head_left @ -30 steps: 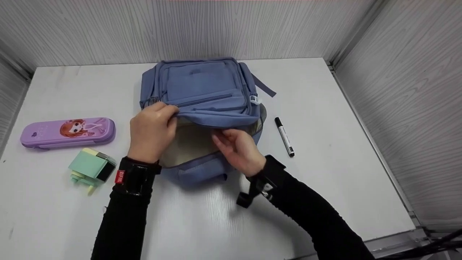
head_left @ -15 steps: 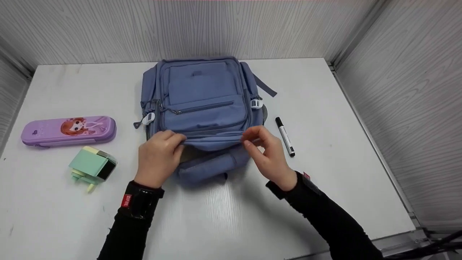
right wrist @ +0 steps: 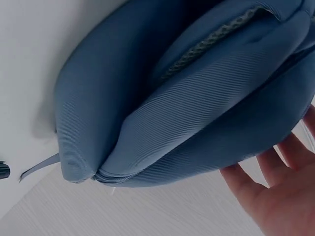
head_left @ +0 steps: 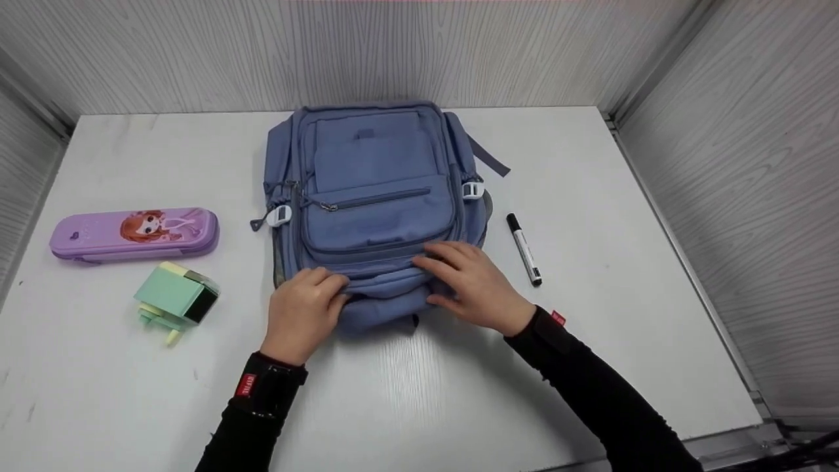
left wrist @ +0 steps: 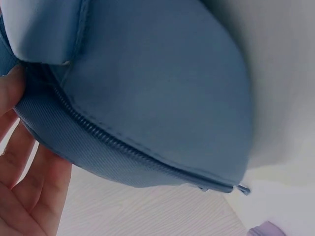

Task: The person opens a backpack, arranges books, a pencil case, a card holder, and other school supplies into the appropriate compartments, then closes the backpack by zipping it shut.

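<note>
White table (head_left: 393, 419) bears a purple pencil case (head_left: 134, 236) and, right of it, a blue backpack (head_left: 375, 157), front up, long axis running from back wall (head_left: 367, 56) to mouth (head_left: 387, 283). Left hand (head_left: 303, 314) pinches the mouth's edge; right hand (head_left: 477, 286) touches it, fingers spread.

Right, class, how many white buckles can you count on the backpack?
2. One buckle is on the side of the backpack facing the purple case; the other is on the side nearer the marker. Others may be hidden underneath.

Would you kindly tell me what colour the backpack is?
The backpack is a muted blue, which shows best in the head view.
</note>
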`<action>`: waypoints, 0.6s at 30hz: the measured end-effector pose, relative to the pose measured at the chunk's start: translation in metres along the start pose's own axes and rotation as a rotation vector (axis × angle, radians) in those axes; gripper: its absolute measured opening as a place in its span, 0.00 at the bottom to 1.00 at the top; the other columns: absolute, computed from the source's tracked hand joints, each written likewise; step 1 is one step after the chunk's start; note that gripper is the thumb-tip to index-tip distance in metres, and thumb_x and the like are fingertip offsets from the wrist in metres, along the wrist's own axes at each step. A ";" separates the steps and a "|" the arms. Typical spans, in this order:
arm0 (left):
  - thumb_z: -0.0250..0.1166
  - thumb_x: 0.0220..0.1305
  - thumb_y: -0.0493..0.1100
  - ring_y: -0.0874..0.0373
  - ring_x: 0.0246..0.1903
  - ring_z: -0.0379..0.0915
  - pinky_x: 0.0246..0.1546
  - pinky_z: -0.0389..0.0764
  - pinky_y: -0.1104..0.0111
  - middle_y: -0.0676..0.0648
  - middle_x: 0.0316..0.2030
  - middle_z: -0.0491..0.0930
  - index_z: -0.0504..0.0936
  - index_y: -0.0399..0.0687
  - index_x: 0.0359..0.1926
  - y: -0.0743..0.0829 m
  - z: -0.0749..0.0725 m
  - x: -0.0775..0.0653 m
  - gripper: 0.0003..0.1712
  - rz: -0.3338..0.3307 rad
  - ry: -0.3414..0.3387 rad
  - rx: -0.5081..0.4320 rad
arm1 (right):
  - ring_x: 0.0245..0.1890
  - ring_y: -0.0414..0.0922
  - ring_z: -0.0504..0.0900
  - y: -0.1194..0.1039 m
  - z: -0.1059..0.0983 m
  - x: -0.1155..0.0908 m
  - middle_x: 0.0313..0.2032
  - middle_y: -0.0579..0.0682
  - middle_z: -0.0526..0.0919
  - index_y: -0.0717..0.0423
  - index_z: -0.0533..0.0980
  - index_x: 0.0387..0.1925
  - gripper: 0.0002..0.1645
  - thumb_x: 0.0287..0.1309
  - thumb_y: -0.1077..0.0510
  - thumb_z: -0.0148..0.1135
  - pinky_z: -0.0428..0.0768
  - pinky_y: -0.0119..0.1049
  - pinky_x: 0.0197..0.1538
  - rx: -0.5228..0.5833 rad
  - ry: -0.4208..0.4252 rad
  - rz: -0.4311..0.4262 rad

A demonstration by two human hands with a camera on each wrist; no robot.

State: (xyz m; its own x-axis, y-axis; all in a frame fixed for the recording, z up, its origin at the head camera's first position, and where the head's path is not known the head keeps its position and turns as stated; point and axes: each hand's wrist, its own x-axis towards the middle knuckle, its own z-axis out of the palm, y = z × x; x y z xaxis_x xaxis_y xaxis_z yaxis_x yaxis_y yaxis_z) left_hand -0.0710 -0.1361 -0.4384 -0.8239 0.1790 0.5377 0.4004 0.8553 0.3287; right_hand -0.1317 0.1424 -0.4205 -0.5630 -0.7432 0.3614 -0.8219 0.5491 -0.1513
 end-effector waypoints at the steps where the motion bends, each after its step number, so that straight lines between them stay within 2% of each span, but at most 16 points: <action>1: 0.76 0.50 0.38 0.49 0.32 0.80 0.33 0.82 0.59 0.46 0.30 0.84 0.87 0.45 0.35 0.000 0.001 -0.001 0.09 0.002 -0.007 -0.005 | 0.61 0.54 0.76 0.000 0.001 -0.001 0.61 0.56 0.78 0.52 0.73 0.64 0.35 0.55 0.50 0.72 0.72 0.51 0.66 -0.010 -0.005 -0.005; 12: 0.74 0.54 0.41 0.49 0.35 0.79 0.38 0.80 0.57 0.46 0.33 0.84 0.87 0.45 0.38 -0.011 0.006 -0.010 0.10 0.012 -0.052 -0.075 | 0.58 0.53 0.78 0.002 0.007 -0.006 0.58 0.56 0.79 0.51 0.77 0.59 0.29 0.55 0.52 0.72 0.74 0.51 0.64 -0.016 0.001 -0.005; 15: 0.73 0.57 0.42 0.49 0.35 0.78 0.39 0.79 0.57 0.45 0.33 0.84 0.87 0.44 0.38 -0.023 0.003 -0.010 0.09 0.018 -0.049 -0.090 | 0.59 0.54 0.77 0.002 0.006 -0.005 0.59 0.56 0.79 0.51 0.77 0.59 0.29 0.55 0.53 0.72 0.74 0.51 0.63 -0.005 -0.008 0.004; 18: 0.70 0.61 0.40 0.45 0.37 0.79 0.40 0.79 0.55 0.42 0.34 0.84 0.87 0.40 0.39 -0.045 -0.003 -0.006 0.08 -0.001 -0.034 -0.051 | 0.58 0.54 0.77 0.002 0.006 -0.005 0.59 0.56 0.79 0.52 0.77 0.59 0.28 0.56 0.53 0.72 0.74 0.51 0.62 0.005 -0.006 0.002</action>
State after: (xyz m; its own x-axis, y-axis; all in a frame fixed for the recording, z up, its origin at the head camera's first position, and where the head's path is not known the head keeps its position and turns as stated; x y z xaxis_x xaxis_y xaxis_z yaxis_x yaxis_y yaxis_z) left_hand -0.0825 -0.1768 -0.4543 -0.8372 0.1950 0.5110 0.4185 0.8299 0.3689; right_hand -0.1310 0.1447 -0.4277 -0.5652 -0.7446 0.3553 -0.8212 0.5488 -0.1562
